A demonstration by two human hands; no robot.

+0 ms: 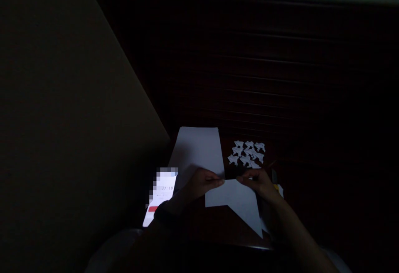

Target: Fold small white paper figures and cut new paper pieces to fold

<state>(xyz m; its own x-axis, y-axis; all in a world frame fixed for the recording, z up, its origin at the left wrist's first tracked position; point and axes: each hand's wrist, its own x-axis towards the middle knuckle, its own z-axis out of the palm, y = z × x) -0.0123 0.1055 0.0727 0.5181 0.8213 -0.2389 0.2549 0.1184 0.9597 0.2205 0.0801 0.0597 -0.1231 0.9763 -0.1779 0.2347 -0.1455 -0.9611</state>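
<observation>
A sheet of white paper (233,193) with a slanting lower edge is held between my two hands over the dark table. My left hand (204,183) pinches its top edge on the left, thumb and fingers pressed together. At the top edge further right, my right hand (258,183) pinches the same sheet. The paper's right side runs down to a sharp point near the table's front edge. Just beyond my right hand lie several small folded paper shapes (247,151), grouped in rows. Dim light hides the fine creases.
Beyond my left hand lies plain white paper (199,146), perhaps a stack. A lit phone (162,196) is left of my left wrist. By my right forearm sits a partly hidden yellow-and-grey object (276,186). A pale wall (77,98) rises on the left.
</observation>
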